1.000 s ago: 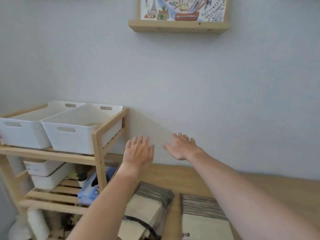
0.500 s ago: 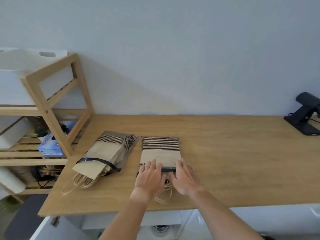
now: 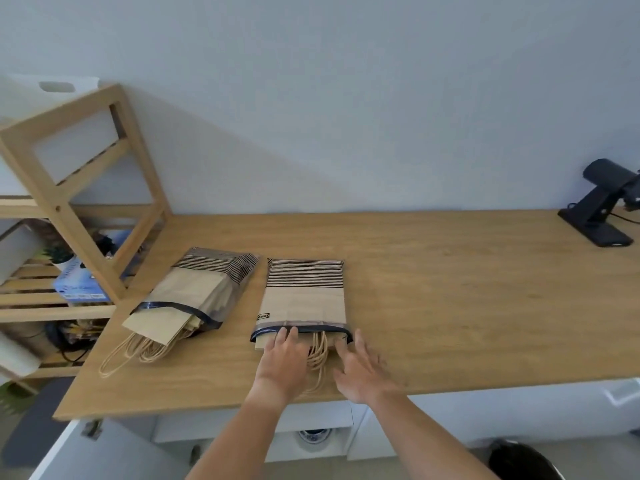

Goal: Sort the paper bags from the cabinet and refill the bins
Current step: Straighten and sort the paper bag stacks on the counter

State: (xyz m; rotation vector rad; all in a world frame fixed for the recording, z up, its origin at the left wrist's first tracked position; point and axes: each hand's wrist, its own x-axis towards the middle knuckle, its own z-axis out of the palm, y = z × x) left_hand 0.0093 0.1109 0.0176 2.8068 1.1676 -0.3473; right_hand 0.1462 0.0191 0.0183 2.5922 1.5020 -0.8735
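Observation:
Two packs of brown paper bags lie flat on the wooden desk (image 3: 450, 299), each in a clear sleeve with dark stripes at the far end. The left pack (image 3: 194, 296) lies askew, its rope handles spilling toward the desk's front. The right pack (image 3: 304, 296) lies straight. My left hand (image 3: 284, 362) rests flat on the right pack's near opening, fingers apart. My right hand (image 3: 360, 368) lies flat beside it at the pack's near right corner, fingers spread. The rope handles (image 3: 317, 355) show between my hands. Neither hand grips anything.
A wooden shelf unit (image 3: 69, 188) stands at the desk's left end, with a white bin (image 3: 59, 88) on top and a blue box (image 3: 83, 289) lower down. A black stand (image 3: 602, 206) sits at the desk's far right. White cabinet fronts show below the desk.
The view swung down from the wall and shelf bins to the desk. Both hands came down from the wall onto the right pack's near end; the right hand has spread slightly rightward.

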